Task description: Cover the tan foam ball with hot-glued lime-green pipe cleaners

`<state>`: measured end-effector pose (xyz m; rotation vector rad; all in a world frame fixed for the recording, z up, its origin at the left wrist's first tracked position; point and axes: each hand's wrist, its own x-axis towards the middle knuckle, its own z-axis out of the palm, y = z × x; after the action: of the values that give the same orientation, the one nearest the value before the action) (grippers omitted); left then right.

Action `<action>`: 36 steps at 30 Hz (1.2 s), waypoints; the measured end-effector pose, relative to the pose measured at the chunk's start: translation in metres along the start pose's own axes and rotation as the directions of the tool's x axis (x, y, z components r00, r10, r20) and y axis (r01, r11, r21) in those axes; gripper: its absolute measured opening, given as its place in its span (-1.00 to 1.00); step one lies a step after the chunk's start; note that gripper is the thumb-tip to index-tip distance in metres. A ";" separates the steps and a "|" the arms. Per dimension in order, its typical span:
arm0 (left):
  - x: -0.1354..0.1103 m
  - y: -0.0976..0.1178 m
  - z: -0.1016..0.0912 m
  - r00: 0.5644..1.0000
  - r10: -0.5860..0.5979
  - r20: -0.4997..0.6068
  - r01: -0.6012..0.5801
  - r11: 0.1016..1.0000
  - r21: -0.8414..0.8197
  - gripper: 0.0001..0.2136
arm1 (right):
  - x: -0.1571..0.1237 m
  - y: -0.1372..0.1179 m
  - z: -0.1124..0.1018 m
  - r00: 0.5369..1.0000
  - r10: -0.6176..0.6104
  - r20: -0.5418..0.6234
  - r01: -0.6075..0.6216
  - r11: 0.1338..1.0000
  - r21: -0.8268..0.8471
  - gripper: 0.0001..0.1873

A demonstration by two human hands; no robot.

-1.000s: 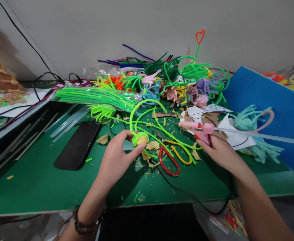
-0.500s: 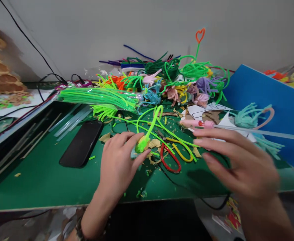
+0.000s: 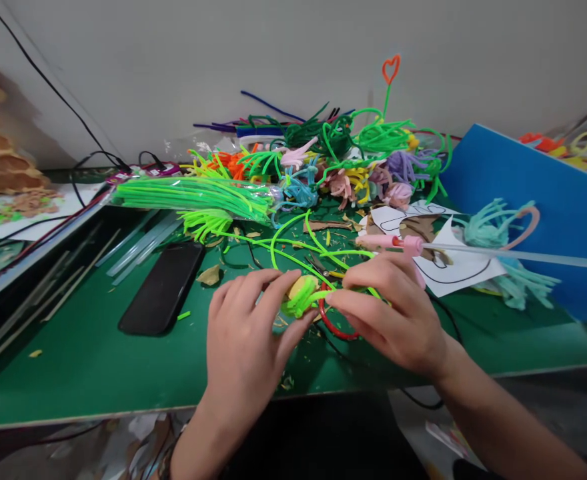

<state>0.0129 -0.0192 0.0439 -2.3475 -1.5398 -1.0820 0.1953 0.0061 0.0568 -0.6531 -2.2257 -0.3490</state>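
Observation:
Between the thumb and fingers of my left hand [image 3: 246,327] is a small tan piece wrapped with bright green pipe cleaner [image 3: 301,300]. My right hand [image 3: 398,313] pinches the pipe cleaner's free end, just right of that piece. Red- and yellow-handled scissors [image 3: 337,328] lie on the table under my right hand, which partly covers them. Loose green pipe cleaners [image 3: 273,247] curve across the table behind both hands. A pink glue gun [image 3: 386,241] with a clear glue stick lies beyond my right hand.
A black phone [image 3: 162,287] lies left of my hands, near clear glue sticks [image 3: 141,248]. Behind, a bag of green pipe cleaners [image 3: 193,197] adjoins a heap of coloured bundles. A blue board [image 3: 538,220] and a cut paper sheet [image 3: 438,277] are at right.
My right hand has moved left and closed on the pipe cleaner's end. The upright green loop is now pulled sideways to the right. My left hand keeps its hold.

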 end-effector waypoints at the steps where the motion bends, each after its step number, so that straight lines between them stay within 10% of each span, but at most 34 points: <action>1: 0.000 0.000 0.000 1.000 0.002 0.000 -0.002 1.000 -0.016 -0.72 | 0.000 0.000 0.000 1.000 0.010 0.006 -0.010 1.000 0.026 -0.84; 36: 0.002 0.010 0.002 0.998 0.017 0.067 -0.006 0.988 -0.154 -0.83 | -0.009 -0.018 0.002 0.990 0.099 -0.100 -0.106 0.993 -0.061 -0.93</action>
<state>0.0227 -0.0209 0.0463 -2.5160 -1.5134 -1.1694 0.1894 -0.0107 0.0478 -0.7670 -2.0874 -0.3948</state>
